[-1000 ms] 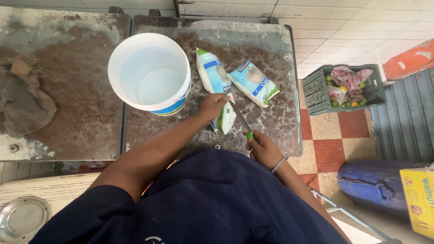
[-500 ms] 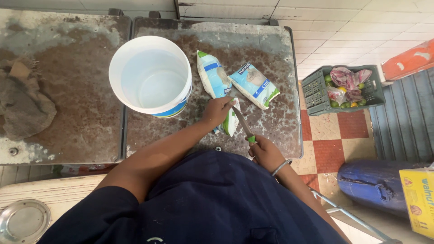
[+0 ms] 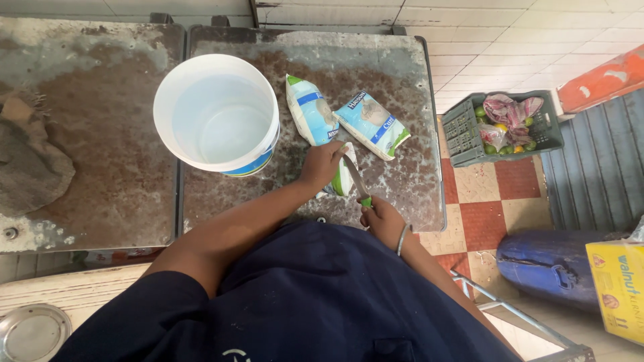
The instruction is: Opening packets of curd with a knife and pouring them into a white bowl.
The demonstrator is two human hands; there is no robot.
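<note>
On the rusty tabletop [image 3: 402, 188], the white bucket [image 3: 216, 114] stands at ten o'clock of the hands. The left hand [image 3: 322, 163] pins a white-and-green pouch [image 3: 342, 179] flat, its grip pressed closed over the pouch's upper part. At four o'clock of it, the right hand [image 3: 381, 218] is wrapped around a green-handled knife [image 3: 357, 182], blade laid against the pouch's edge. Judging from this, cut best away from the holding fingers, keeping the pouch steady so nothing spills. Two more pouches [image 3: 342, 119] lie at twelve o'clock.
</note>
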